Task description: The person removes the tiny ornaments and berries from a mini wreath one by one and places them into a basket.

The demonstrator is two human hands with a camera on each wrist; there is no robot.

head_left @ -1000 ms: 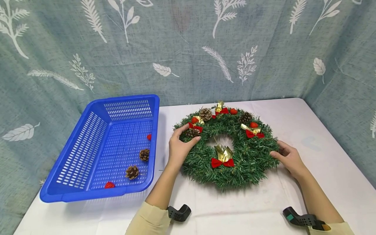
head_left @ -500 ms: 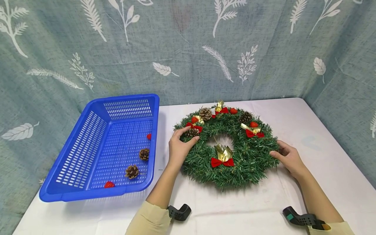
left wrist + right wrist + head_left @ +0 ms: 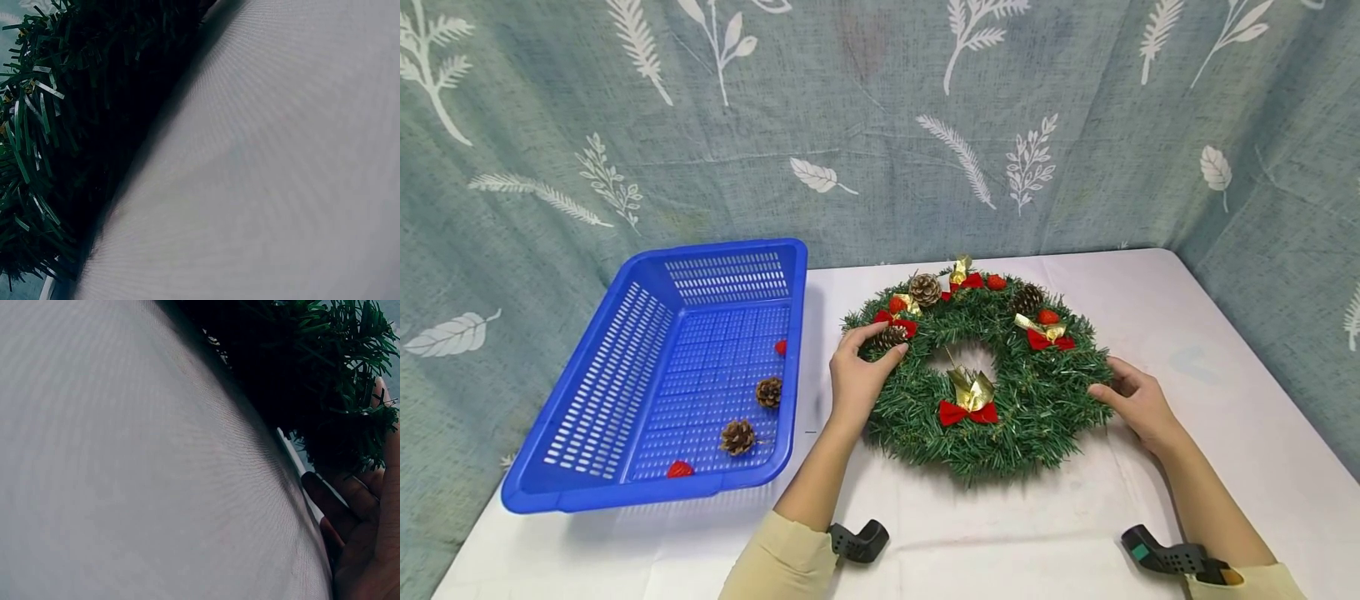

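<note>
A green wreath (image 3: 985, 454) lies on the white-covered table, with red bows, gold ribbons, red berries and pinecones around it. At its left side my left hand (image 3: 859, 379) pinches a pinecone (image 3: 891, 337) between thumb and index finger, just below a red bow (image 3: 897, 322). My right hand (image 3: 1142, 406) grips the wreath's right edge, thumb on top. In the right wrist view the right hand's fingers (image 3: 334, 506) reach under the dark green edge (image 3: 337, 434). The left wrist view has only the wreath's side (image 3: 37, 144) and the cloth; the left hand is out of that view.
A blue plastic basket (image 3: 651, 496) stands left of the wreath. Inside lie two pinecones (image 3: 738, 437) and red berries (image 3: 681, 469). A bow with gold ribbon (image 3: 970, 400) sits at the wreath's front inner edge. A patterned curtain (image 3: 880, 133) hangs behind the table.
The left thumb and fingers shift very slightly at the pinecone, which shows a little more between them. The right hand, wreath and basket stay in place.
</note>
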